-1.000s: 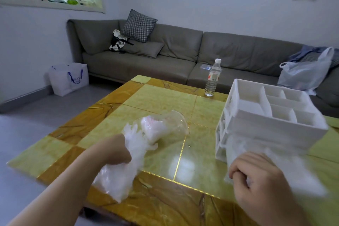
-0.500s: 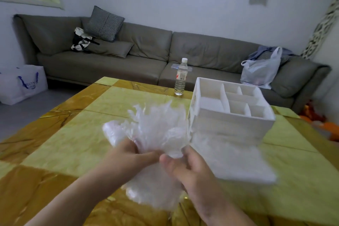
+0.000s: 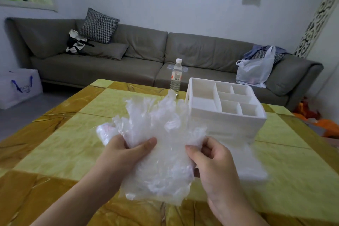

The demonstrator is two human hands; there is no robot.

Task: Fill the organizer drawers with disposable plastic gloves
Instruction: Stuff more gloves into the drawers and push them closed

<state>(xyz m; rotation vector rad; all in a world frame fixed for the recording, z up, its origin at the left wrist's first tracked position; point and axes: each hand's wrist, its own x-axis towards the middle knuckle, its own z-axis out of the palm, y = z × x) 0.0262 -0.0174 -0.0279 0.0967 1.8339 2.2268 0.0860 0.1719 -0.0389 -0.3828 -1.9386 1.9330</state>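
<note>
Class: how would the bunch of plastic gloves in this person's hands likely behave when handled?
The glove bunch looks floppy: it crumples and sags between the left hand and right hand. Thin, translucent film suggests it is very light, probably slippery, and apt to spring open once released.

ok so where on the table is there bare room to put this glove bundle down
Bare tabletop left of the gloves, and to the right of the organizer. It is crowded around the organizer's front, where its drawer sticks out, and by the bottle.
</note>
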